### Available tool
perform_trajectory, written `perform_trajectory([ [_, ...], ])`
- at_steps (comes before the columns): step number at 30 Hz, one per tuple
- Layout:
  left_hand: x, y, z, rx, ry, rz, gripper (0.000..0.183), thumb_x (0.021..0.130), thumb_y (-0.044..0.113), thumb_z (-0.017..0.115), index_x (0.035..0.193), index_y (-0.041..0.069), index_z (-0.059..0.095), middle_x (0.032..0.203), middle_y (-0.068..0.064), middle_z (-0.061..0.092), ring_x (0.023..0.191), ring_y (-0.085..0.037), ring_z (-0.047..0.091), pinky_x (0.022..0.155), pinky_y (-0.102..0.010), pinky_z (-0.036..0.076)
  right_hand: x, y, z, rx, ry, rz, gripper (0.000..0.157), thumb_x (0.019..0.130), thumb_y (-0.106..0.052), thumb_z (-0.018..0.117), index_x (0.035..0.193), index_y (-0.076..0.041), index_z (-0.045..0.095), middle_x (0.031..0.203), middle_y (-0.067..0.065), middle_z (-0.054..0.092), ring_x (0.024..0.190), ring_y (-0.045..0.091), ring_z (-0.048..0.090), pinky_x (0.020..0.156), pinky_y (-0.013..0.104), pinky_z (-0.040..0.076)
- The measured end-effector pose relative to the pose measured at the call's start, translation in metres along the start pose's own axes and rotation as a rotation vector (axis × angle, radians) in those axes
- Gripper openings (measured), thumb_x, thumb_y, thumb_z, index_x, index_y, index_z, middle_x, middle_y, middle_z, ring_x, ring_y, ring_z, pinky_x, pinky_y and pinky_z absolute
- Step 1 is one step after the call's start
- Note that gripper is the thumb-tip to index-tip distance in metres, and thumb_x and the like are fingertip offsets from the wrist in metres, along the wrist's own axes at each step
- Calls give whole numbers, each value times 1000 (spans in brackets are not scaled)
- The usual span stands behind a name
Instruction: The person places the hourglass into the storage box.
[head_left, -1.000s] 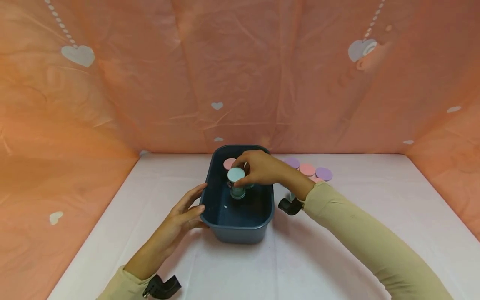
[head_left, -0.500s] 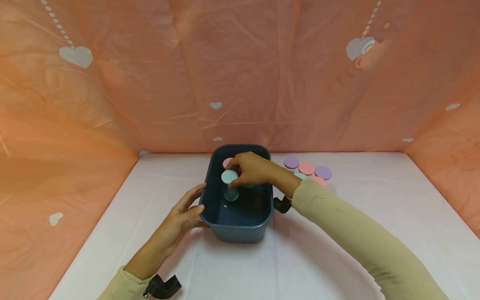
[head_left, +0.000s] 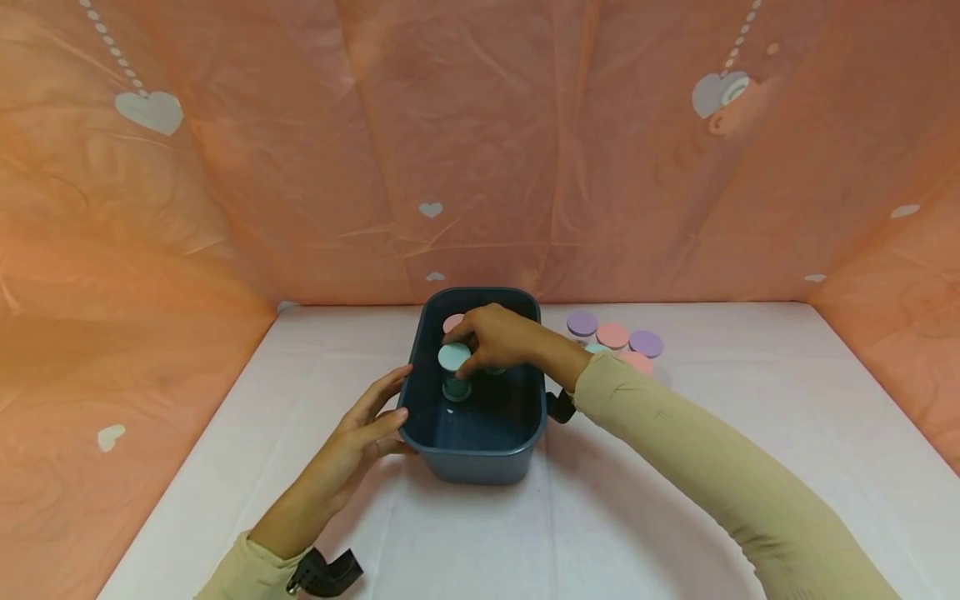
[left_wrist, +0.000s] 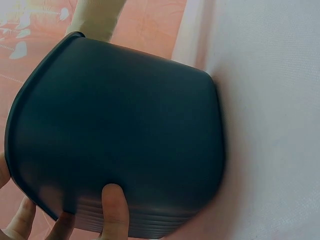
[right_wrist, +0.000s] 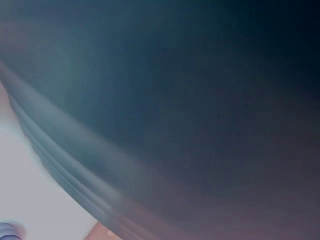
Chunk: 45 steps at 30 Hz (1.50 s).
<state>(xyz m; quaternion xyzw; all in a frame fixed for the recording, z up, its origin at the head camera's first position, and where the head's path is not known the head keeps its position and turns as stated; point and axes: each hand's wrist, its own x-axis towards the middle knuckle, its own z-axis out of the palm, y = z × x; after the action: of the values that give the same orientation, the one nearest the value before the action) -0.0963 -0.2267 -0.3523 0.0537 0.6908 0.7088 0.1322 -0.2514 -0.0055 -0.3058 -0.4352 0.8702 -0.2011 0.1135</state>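
A dark blue plastic bin (head_left: 480, 468) stands on the white cloth in the head view. My right hand (head_left: 501, 335) reaches over its right rim and pinches a small clear jar with a pale blue lid (head_left: 453, 357), upright inside the bin. Whether the jar touches the bin's floor, I cannot tell. Behind it is a pink-lidded jar (head_left: 452, 322), partly hidden by the fingers. Another pale-green piece shows under the hand. My left hand (head_left: 365, 429) rests against the bin's left side with extended fingers; the left wrist view shows fingertips on the outer wall (left_wrist: 125, 120) and rim.
Right of the bin stand several similar jars, with purple (head_left: 582, 323), pink (head_left: 612, 335) and pale blue lids, partly covered by the right sleeve (head_left: 675, 433). Orange sheeting (head_left: 480, 150) closes off the back and sides. The bin's wall (right_wrist: 125, 100) fills most of the right wrist view.
My right hand has carried the pale-blue-lidded jar left and slightly nearer inside the bin. More jars right of the bin show now. The left hand stays in place.
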Motion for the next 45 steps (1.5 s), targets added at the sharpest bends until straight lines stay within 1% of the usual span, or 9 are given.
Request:
perform_trajectory([
  [4,0,0,-1,4,2,1,58,104,20,48,157,19,25,165,-9,15,118,-21,56,91,-40,52,0,-2,2,-22,-5,32,51,79,-36,84,126,-20,70,107,-2,76,92,11,66,83,27,53],
  [9,0,0,0,6,2,-1,58,104,21,48,157,19,26,164,-10,15,119,-33,56,92,-41,52,-1,-3,4,-20,-13,76,50,81,-37,82,127,-22,69,110,-3,74,98,13,66,89,31,53],
  [12,0,0,0,4,-2,1,58,104,21,48,157,19,26,164,-10,15,121,-31,54,92,-42,52,-1,-4,3,-15,-17,87,50,83,-37,81,128,-21,68,112,-2,74,100,13,66,91,32,53],
  [20,-1,-1,0,1,-6,11,58,104,20,47,157,18,24,164,-10,15,117,-15,56,91,-39,52,0,-6,4,6,-8,101,52,84,-35,80,132,-19,65,114,0,73,101,15,65,92,33,53],
  [24,-2,-1,0,4,-5,16,57,104,21,47,157,19,25,164,-10,15,119,-17,55,91,-39,53,0,-7,5,17,2,121,51,85,-34,79,132,-20,65,117,2,72,101,15,66,91,33,53],
  [28,-1,-2,0,2,-6,20,57,104,20,47,157,19,24,164,-10,15,119,-16,55,91,-39,53,1,-6,6,-10,5,129,52,85,-37,78,133,-22,64,116,2,72,99,16,66,91,34,53],
  [32,-1,-3,-1,-6,-9,19,58,104,20,47,158,19,24,164,-9,14,116,-13,57,90,-39,53,2,-6,7,-52,-14,117,54,87,-39,76,137,-25,61,110,2,72,96,17,64,89,35,52],
  [36,-1,-3,-1,-7,-6,17,58,104,20,47,158,18,24,164,-9,15,115,-12,57,90,-38,53,2,-6,7,-53,-22,104,53,87,-38,76,136,-24,61,108,1,72,94,16,63,87,35,51],
  [45,-1,-2,0,4,-2,16,57,104,20,47,157,19,25,164,-10,15,116,-12,57,91,-37,53,1,-6,6,-64,-12,112,50,86,-38,77,133,-24,64,119,1,70,100,18,62,91,37,51],
])
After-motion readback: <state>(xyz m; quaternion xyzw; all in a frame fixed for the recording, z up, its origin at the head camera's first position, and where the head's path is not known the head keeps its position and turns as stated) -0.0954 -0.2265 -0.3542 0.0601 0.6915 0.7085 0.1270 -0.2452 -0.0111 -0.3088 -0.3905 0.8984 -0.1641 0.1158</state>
